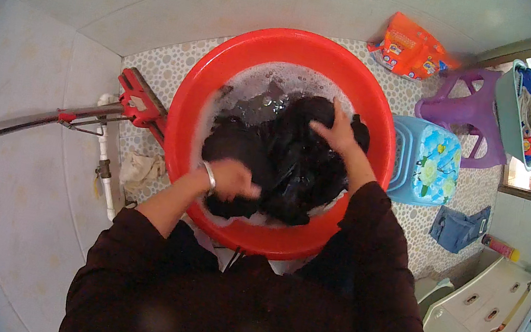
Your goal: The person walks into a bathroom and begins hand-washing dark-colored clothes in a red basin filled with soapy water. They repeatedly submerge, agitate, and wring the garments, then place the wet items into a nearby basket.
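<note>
A round red plastic basin point(293, 40) stands on the floor before me, holding sudsy water point(260, 102) and soaked black cloth point(297, 166). My right hand point(339, 132) rests at the upper right of the cloth, thumb and fingers spread apart. Over the lower left of the same cloth is my left hand point(232, 180), blurred, with a silver bangle on its wrist. Its fingers look partly bent, but whether they pinch any cloth cannot be made out. White foam lines the far and left sides of the water.
Left of the basin are a red-headed mop point(140, 99), a white pipe point(108, 156) and a rag point(140, 169). Rightward stand a blue flowered stool point(435, 164) and a purple stool point(467, 112) near a green basin point(510, 116). An orange detergent bag point(411, 48) leans at the wall.
</note>
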The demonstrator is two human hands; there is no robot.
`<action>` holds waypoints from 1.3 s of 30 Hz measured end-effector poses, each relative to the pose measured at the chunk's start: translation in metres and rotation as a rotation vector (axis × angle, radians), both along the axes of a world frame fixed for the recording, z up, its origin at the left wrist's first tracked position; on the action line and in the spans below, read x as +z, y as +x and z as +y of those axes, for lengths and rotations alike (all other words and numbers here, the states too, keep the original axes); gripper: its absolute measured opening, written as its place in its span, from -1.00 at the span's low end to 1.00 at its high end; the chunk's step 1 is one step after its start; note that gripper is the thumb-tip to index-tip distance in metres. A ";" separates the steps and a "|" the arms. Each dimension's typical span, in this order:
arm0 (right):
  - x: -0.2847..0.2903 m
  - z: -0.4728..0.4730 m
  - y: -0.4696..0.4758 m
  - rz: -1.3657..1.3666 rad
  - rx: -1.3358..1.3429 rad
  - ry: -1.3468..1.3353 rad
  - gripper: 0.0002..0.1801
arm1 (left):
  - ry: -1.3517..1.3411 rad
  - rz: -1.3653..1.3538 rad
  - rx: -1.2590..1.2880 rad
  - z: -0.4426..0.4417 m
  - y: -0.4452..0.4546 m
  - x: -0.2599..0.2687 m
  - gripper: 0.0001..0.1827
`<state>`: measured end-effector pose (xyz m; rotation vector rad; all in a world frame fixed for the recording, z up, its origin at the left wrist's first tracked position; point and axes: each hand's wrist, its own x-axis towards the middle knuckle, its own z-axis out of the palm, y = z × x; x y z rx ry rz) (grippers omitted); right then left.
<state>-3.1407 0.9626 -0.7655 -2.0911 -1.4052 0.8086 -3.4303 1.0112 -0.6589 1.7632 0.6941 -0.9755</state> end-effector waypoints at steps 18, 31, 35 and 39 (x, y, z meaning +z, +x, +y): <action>-0.037 0.001 -0.054 -0.191 0.073 -0.355 -0.13 | 0.445 -0.593 0.616 -0.070 -0.007 -0.103 -0.46; 0.072 -0.095 -0.061 0.079 1.021 0.026 -0.43 | -0.060 -0.276 1.192 -0.084 0.021 -0.140 -0.18; -0.014 -0.101 -0.115 -0.030 0.575 -0.209 -0.41 | 0.335 -0.298 0.760 -0.087 0.000 -0.208 -0.40; -0.030 -0.063 -0.130 -0.172 0.341 -0.241 -0.47 | 0.426 -0.013 0.822 -0.067 0.011 -0.180 -0.49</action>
